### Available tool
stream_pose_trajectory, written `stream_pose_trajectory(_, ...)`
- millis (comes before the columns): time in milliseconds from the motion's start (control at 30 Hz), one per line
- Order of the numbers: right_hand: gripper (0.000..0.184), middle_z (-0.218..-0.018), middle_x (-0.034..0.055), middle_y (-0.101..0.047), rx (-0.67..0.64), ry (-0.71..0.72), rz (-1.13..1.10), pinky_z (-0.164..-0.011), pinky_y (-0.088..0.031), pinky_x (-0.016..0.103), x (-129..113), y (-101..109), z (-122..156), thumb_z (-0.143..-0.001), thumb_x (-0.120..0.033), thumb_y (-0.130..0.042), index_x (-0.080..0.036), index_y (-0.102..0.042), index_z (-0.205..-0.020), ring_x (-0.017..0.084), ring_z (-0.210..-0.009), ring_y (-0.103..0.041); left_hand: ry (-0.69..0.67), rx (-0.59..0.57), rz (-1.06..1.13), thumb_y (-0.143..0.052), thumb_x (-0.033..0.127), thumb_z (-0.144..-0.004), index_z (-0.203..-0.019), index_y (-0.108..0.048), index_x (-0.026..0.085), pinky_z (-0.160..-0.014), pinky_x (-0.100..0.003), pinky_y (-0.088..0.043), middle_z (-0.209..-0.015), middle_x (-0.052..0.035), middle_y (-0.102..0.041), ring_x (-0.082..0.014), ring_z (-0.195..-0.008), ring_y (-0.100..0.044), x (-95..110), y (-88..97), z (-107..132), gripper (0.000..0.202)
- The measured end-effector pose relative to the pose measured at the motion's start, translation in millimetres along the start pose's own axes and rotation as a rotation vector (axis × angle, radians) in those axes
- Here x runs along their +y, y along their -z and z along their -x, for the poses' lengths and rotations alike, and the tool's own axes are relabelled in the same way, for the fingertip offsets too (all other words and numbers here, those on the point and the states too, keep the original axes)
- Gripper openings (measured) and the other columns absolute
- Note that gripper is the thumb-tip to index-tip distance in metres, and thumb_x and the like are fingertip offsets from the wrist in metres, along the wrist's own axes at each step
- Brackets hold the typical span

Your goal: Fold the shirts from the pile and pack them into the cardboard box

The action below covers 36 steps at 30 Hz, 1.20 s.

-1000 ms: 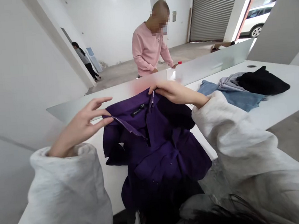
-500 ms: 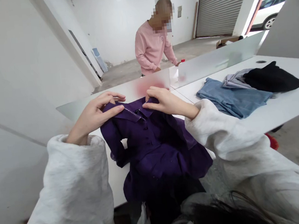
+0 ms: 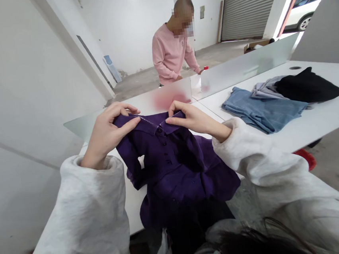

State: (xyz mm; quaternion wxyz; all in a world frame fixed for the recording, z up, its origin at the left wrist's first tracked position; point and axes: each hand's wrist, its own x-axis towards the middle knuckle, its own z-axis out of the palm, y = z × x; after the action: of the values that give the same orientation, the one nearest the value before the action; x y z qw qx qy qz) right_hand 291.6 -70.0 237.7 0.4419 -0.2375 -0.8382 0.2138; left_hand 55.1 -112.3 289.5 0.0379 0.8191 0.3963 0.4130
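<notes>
A dark purple button-up shirt (image 3: 176, 170) lies crumpled on the white table (image 3: 321, 122), its lower part hanging over the near edge. My left hand (image 3: 108, 131) pinches the left side of its collar. My right hand (image 3: 191, 119) pinches the right side of the collar. Both hands hold the collar raised a little, with the two collar halves meeting above the top button. Both my arms are in thick white fleece sleeves.
A folded blue garment (image 3: 260, 108), a grey one (image 3: 266, 87) and a black one (image 3: 306, 86) lie on the table to the right. A frosted divider panel (image 3: 242, 70) runs along the far side. Behind it stands a person in a pink sweater (image 3: 171, 53).
The open collar has been brought together: my hands moved toward each other and the shirt front closed. My left hand went from loosely touching the collar to pinching it.
</notes>
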Motion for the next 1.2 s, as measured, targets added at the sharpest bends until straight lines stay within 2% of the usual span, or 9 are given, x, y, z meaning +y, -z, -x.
stream_pose_trajectory(167, 0.011, -0.089, 0.0019, -0.059, 0.005, 0.035, -0.033, -0.081, -0.042, 0.032, -3.4, 3.8, 0.7, -0.084, -0.029, -0.053, -0.018, -0.053, -0.086, 0.016, -0.084, -0.054, 0.02, -0.017, -0.165, -0.058, 0.031, -0.078, -0.065, -0.041, 0.021, -0.09, -0.033, -0.045, -0.102, -0.0014, -0.065, -0.0174, -0.096, -0.06, 6.1, 0.1, 2.7, 0.024)
stream_pose_trajectory(333, 0.013, -0.091, 0.0021, -0.061, -0.018, 0.027, -0.022, -0.082, -0.042, 0.033, -7.1, 0.2, 1.3, -0.085, -0.03, -0.052, -0.017, -0.056, -0.089, 0.017, -0.086, -0.056, 0.054, -0.018, -0.323, -0.055, 0.032, -0.079, -0.072, -0.039, 0.022, -0.089, -0.033, -0.044, -0.108, -0.002, -0.064, -0.0189, -0.099, -0.058, 11.0, -3.5, 5.2, 0.02)
stream_pose_trajectory(467, 0.017, -0.09, 0.0031, -0.06, -0.023, 0.051, 0.07, -0.08, -0.042, 0.033, -8.4, -2.7, 1.9, -0.083, -0.032, -0.057, -0.017, -0.058, -0.09, 0.018, -0.085, -0.056, 0.041, 0.072, -0.319, -0.056, 0.027, -0.078, -0.071, -0.039, 0.024, -0.088, -0.033, -0.045, -0.101, 0.0005, -0.064, -0.0183, -0.096, -0.058, 12.5, -6.4, 4.7, 0.019)
stream_pose_trajectory(633, 0.015, -0.093, 0.0055, -0.055, -0.108, 0.124, 0.245, -0.077, -0.041, 0.032, -6.6, -2.3, 3.3, -0.087, -0.03, -0.055, -0.017, -0.062, -0.087, 0.017, -0.083, -0.055, 0.016, 0.073, -0.288, -0.057, 0.024, -0.077, -0.072, -0.041, 0.024, -0.09, -0.035, -0.045, -0.099, 0.0005, -0.064, -0.0187, -0.095, -0.058, 14.5, -7.2, 3.5, 0.017)
stream_pose_trajectory(833, 0.017, -0.083, 0.0036, -0.057, -0.148, 0.136, 0.219, -0.075, -0.039, 0.03, -3.5, 9.1, 1.7, -0.09, -0.03, -0.051, -0.016, -0.06, -0.087, 0.017, -0.079, -0.052, 0.021, 0.03, -0.274, -0.057, 0.024, -0.077, -0.069, -0.04, 0.022, -0.089, -0.033, -0.046, -0.101, 0.0003, -0.066, -0.0177, -0.095, -0.059, 13.7, -1.9, 5.4, 0.018)
stream_pose_trajectory(1033, 0.017, -0.088, 0.0026, -0.058, -0.384, 0.22, 0.131, -0.079, -0.04, 0.029, -5.6, 33.5, -1.2, -0.091, -0.031, -0.05, -0.017, -0.06, -0.088, 0.015, -0.084, -0.053, 0.047, -0.078, -0.17, -0.057, 0.029, -0.077, -0.065, -0.039, 0.021, -0.087, -0.035, -0.047, -0.103, -0.0024, -0.068, -0.0199, -0.095, -0.062, 7.4, 10.6, 9.5, 0.024)
stream_pose_trajectory(1100, 0.017, -0.091, 0.0034, -0.059, -0.431, 0.234, 0.105, -0.081, -0.04, 0.029, -6.3, 37.5, -1.7, -0.09, -0.032, -0.052, -0.018, -0.06, -0.087, 0.015, -0.087, -0.052, 0.039, -0.05, -0.154, -0.058, 0.03, -0.077, -0.065, -0.038, 0.021, -0.088, -0.036, -0.047, -0.102, -0.0033, -0.068, -0.0205, -0.094, -0.062, 6.0, 11.2, 10.7, 0.024)
stream_pose_trajectory(1200, 0.017, -0.093, 0.0052, -0.058, -0.352, 0.205, 0.12, -0.08, -0.04, 0.03, -6.9, 32.2, -1.1, -0.089, -0.032, -0.052, -0.017, -0.059, -0.087, 0.016, -0.087, -0.052, 0.007, 0.014, -0.193, -0.059, 0.028, -0.076, -0.067, -0.039, 0.022, -0.087, -0.034, -0.048, -0.1, -0.0019, -0.069, -0.0189, -0.092, -0.063, 8.4, 6.0, 11.3, 0.023)
